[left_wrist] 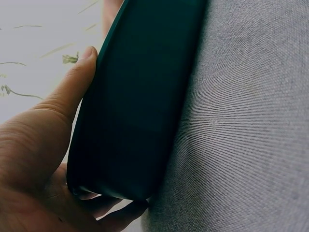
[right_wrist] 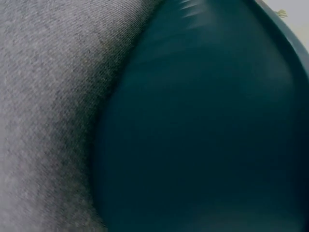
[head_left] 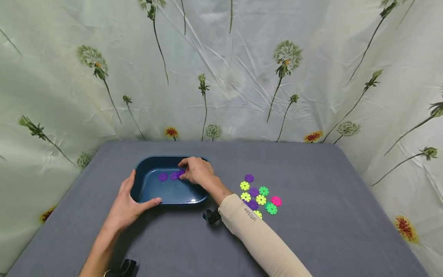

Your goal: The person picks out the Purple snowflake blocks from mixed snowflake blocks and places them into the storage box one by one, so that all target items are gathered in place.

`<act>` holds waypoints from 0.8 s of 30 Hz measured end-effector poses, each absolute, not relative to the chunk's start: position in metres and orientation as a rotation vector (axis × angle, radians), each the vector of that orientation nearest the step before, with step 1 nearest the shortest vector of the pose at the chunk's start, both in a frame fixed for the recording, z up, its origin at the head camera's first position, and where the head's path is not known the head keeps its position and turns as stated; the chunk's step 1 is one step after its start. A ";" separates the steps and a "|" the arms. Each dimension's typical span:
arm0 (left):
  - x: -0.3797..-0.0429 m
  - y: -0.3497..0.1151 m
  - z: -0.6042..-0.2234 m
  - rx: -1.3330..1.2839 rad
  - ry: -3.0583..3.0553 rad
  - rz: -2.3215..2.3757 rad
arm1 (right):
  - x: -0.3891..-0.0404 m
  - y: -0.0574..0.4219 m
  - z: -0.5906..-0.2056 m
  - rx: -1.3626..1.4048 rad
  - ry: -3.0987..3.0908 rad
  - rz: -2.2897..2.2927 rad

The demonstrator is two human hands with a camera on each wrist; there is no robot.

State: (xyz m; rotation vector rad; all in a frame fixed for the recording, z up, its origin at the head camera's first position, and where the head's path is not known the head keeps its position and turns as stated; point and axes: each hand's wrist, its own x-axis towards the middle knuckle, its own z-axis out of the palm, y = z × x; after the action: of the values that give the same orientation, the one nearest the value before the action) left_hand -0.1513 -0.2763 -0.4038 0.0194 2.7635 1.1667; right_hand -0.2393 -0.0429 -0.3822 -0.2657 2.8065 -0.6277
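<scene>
A blue rectangular tub point(head_left: 162, 196) with rounded corners stands on the left part of the table. My left hand point(head_left: 128, 204) holds its near left corner, with the thumb along the near rim and the fingers at the left end; the left wrist view shows this hand point(left_wrist: 34, 150) against the tub's wall point(left_wrist: 130, 106). My right hand point(head_left: 199, 170) reaches over the right side into the tub and pinches a purple notched disc point(head_left: 180, 174). Flat purple discs point(head_left: 163, 177) lie beside it on the tub's floor. In the right wrist view the tub's outer wall point(right_wrist: 193, 125) hides the right hand.
Right of the tub, several loose notched discs lie on the grey tabletop point(head_left: 322, 215): yellow point(head_left: 261, 199), purple point(head_left: 249, 178), green point(head_left: 263, 191) and one pink point(head_left: 276, 201). The right sleeve point(head_left: 256, 231) partly covers some. A flower-print curtain point(head_left: 228, 77) hangs behind the table.
</scene>
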 end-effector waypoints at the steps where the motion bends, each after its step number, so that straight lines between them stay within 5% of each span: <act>1: -0.152 -0.277 -0.403 0.022 2.765 1.167 | -0.240 -0.043 -0.382 -0.270 2.812 -0.635; 24: -0.151 -0.274 -0.402 0.006 2.788 1.151 | -0.238 0.007 -0.381 -0.587 2.653 -1.482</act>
State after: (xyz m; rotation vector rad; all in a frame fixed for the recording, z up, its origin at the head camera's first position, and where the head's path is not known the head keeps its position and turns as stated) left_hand -0.1505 -0.2740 -0.4023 0.0056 2.7884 1.1514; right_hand -0.2385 0.0070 -0.3809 -0.5866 2.6526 -1.4824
